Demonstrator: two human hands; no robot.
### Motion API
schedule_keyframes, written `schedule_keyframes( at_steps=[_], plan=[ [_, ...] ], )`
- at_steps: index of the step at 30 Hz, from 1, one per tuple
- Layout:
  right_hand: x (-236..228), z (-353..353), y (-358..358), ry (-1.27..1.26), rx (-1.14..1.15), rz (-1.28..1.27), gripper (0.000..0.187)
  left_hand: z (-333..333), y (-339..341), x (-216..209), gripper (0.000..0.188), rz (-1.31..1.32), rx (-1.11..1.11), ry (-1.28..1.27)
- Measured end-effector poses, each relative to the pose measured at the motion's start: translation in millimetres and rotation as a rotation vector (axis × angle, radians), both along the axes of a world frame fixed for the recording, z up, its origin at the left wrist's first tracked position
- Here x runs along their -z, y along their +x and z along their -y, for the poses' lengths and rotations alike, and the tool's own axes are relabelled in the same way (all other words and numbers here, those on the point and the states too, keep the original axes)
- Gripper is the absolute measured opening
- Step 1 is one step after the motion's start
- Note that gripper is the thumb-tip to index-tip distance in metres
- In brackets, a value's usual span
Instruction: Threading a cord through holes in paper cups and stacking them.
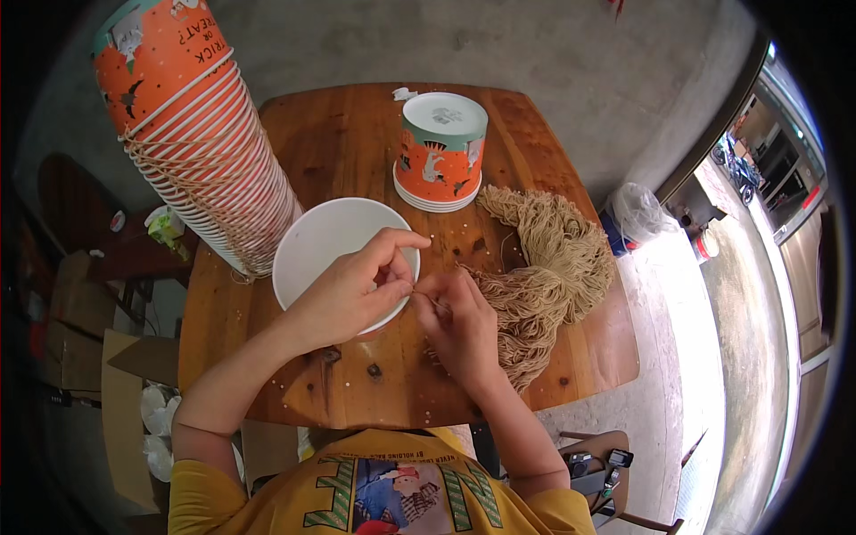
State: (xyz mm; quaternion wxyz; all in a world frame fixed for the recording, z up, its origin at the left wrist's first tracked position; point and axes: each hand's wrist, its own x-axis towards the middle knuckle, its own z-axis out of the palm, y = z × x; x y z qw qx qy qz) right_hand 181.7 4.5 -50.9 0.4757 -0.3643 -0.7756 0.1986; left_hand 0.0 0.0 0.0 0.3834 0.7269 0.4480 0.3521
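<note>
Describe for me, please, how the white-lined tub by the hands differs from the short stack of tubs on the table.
The tub has its open mouth up, while the short stack stands upside down, base on top. The tub shows mostly its white inside; the stack shows orange printed sides with a teal band. The left hand hides part of the tub, whereas nothing covers the stack. Both have round white rims.

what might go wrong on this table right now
The tall bucket stack rises high, so a bump might topple it. The loose tan yarn lies right beside the right hand, so strands could snag or tangle. The open bucket sits partly beneath the left hand and might get nudged.
</note>
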Motion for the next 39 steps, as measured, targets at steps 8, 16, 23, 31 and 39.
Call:
schedule_keyframes(
  at_steps=[8,16,23,31,39],
  plan=[
    [3.4,0.0,7.1,-0.547,-0.182,-0.352,0.01,-2.4,1.6,0.1,0.038,0.023,-0.001,-0.021],
    [-0.8,3.0,1.3,-0.231,-0.043,-0.129,0.01,-1.5,1.3,-1.6,0.037,0.023,-0.008,-0.047],
    [8.7,0.4,-1.4,-0.439,-0.138,-0.324,0.011,-0.3,-0.6,3.4,0.037,-0.011,0.005,0.042],
    [10.5,1.8,-1.7,-0.483,-0.121,-0.318,0.011,6.9,-1.3,-7.7,0.034,-0.077,-0.014,-0.161],
    [12.9,4.3,-0.7,-0.415,-0.101,-0.24,0.011,12.2,-3.9,-3.6,0.013,-0.309,-0.09,0.122]
  ],
)
